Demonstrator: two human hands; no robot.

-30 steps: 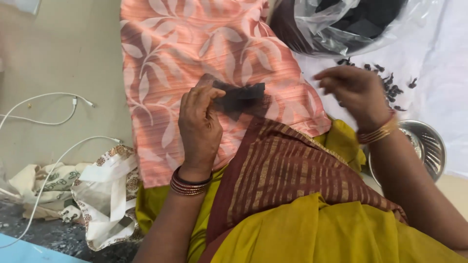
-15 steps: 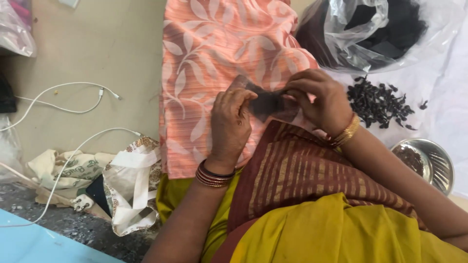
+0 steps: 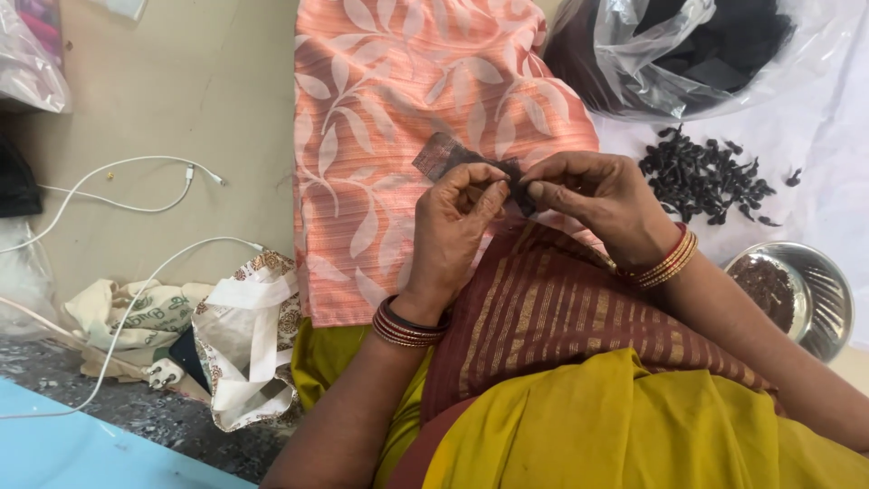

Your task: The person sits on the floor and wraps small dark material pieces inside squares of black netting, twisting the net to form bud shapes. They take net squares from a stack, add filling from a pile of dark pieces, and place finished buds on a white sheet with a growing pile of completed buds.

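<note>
Both hands have closed in on the dark strip since 1 s ago, when the right hand was out w/ fingers spread near the loose pile; now they meet at centre.

Peach leaf-print cloth (image 3: pixel 398 136) covers the lap, biggest thing in view, w/ maroon striped fabric (image 3: pixel 543 308) and yellow fabric (image 3: pixel 634 426) nearer the camera. Clear plastic bag (image 3: pixel 670 54) top right holds a mass of dark material. Patterned cloth bag (image 3: pixel 244 353) lies on the floor at left, slumped; contents can't be seen. White cables (image 3: pixel 136 177) run across the floor beside it. Steel bowl (image 3: pixel 815 299) at right edge holds a small heap of brownish bits on its left side. Pile of small dark pieces (image 3: pixel 701 177) sits on white sheet btwn plastic bag and bowl.

Dark strip (image 3: pixel 448 154) is over the peach cloth, long axis roughly left-right, slightly tilted: left end higher and free, pointing up-left; right end goes into the fingers. Left hand (image 3: pixel 453 231) pinches it w/ thumb and forefinger from below. Right hand (image 3: pixel 593 195) grips the right end w/ fingertips, just touching the left hand's fingers.
</note>
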